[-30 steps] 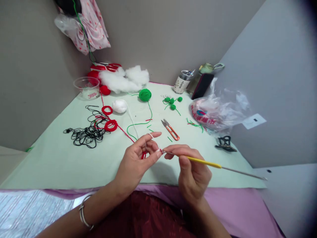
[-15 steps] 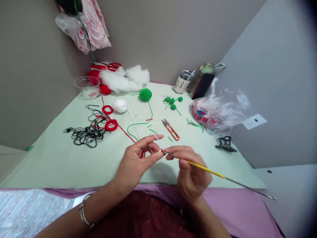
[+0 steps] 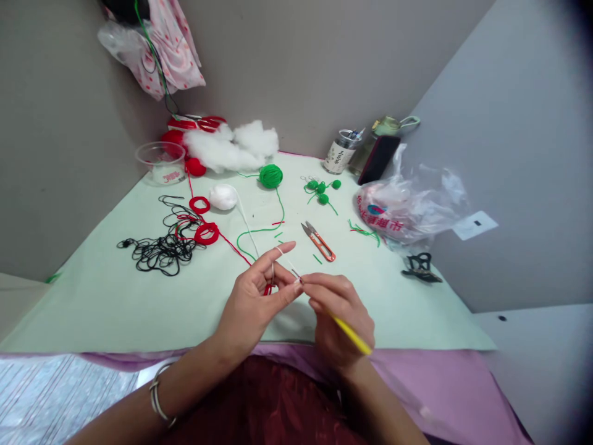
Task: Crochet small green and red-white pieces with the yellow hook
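Thumb and fingers of my left hand (image 3: pixel 257 293) pinch a small red and white crochet piece (image 3: pixel 269 288), most of it hidden by the fingers. White yarn (image 3: pixel 288 258) loops over the raised left index finger and runs down to the work. A crochet hook (image 3: pixel 351 335) with a yellow handle is gripped in my right hand (image 3: pixel 343 315), its metal tip at the piece beside the left fingertips. The white yarn ball (image 3: pixel 223 197) lies behind my left hand, with a strand leading toward it.
Thread snips (image 3: pixel 319 241) with orange handles lie beyond my hands. A green yarn ball (image 3: pixel 271 176), white stuffing (image 3: pixel 231 148) and small green crocheted balls (image 3: pixel 323 199) sit farther back. Tangled black cord (image 3: pixel 167 250) is at left; a plastic bag (image 3: pixel 403 207) and black hair clip (image 3: pixel 422 268) at right.
My right hand has moved left and turned, swinging the hook's handle end down toward me. The hook tip now shows at the white yarn. The left index finger has shifted slightly left and up.
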